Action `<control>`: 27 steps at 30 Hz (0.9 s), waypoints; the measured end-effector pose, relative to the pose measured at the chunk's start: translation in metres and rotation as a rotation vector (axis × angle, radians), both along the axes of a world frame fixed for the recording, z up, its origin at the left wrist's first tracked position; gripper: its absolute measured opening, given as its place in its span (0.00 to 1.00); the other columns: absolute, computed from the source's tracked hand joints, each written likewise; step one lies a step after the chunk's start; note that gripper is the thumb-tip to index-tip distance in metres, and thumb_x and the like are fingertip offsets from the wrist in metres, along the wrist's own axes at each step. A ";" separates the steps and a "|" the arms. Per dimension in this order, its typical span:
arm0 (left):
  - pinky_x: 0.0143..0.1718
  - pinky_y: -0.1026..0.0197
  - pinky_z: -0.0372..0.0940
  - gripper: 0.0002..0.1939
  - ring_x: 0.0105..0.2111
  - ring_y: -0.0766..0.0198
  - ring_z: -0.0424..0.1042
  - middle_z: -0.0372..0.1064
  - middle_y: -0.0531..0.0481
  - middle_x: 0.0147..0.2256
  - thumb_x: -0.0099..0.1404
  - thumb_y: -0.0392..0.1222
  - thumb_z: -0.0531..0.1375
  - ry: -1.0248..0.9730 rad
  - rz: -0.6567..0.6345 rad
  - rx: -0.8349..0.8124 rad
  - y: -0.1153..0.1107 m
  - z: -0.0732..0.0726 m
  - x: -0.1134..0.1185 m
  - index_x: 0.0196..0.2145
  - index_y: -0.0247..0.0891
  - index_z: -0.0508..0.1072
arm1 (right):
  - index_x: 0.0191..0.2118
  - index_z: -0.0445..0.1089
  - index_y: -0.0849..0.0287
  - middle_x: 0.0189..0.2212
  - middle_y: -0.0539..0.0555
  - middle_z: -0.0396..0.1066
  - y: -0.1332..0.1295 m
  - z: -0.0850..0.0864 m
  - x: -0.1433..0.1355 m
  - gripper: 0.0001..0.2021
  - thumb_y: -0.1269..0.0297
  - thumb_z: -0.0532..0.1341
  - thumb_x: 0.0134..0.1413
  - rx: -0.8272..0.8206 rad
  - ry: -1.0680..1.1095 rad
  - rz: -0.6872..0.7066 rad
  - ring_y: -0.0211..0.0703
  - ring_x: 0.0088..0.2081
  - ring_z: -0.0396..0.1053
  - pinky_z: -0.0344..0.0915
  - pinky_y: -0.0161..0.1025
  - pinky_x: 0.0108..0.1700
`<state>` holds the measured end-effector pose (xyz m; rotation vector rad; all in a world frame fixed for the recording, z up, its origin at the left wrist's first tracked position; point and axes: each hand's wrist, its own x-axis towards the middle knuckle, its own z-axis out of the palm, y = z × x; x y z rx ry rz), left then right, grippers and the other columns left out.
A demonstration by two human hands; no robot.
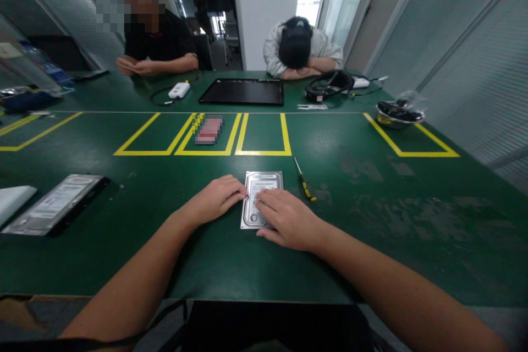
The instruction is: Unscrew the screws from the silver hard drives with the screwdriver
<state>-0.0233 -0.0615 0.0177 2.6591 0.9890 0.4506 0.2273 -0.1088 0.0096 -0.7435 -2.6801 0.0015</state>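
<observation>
A silver hard disk drive (249, 214) with a white label lies flat on the green table in front of me. My left hand (220, 198) is at its left edge, thumb and fingertips pressed together; what they pinch, if anything, is hidden or too small to make out. My right hand (291, 220) rests across the drive's right part with its fingers stretched out over the label and its thumb apart, near the lower edge. Just right of the drive lies a yellow and black screwdriver (306, 186), its tip pointing away from me.
Another, larger-looking hard drive (61, 203) lies at left. Yellow tape (264, 153) marks areas, one holding a blurred reddish item (209, 131). Farther back are a black panel (242, 92), a headset (328, 87) and a bowl (399, 115). Two people sit opposite.
</observation>
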 end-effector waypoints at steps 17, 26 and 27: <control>0.44 0.56 0.63 0.11 0.38 0.60 0.67 0.72 0.45 0.37 0.73 0.39 0.51 0.074 -0.032 0.207 -0.011 -0.002 0.001 0.39 0.35 0.73 | 0.56 0.66 0.71 0.56 0.70 0.68 0.000 -0.002 0.000 0.28 0.52 0.60 0.60 -0.014 0.022 0.011 0.59 0.59 0.63 0.59 0.56 0.62; 0.44 0.56 0.63 0.10 0.39 0.60 0.69 0.75 0.47 0.38 0.72 0.40 0.54 -0.005 0.000 0.119 -0.009 -0.001 0.001 0.40 0.38 0.75 | 0.56 0.66 0.71 0.56 0.68 0.67 0.000 -0.001 0.000 0.28 0.52 0.59 0.60 0.004 0.003 0.009 0.59 0.59 0.63 0.59 0.54 0.63; 0.44 0.56 0.63 0.10 0.39 0.60 0.70 0.76 0.48 0.37 0.71 0.41 0.54 -0.025 0.016 0.088 -0.008 -0.002 0.001 0.39 0.38 0.76 | 0.57 0.66 0.71 0.56 0.68 0.67 0.000 -0.001 0.000 0.28 0.52 0.59 0.61 0.009 0.001 0.008 0.59 0.59 0.63 0.59 0.54 0.63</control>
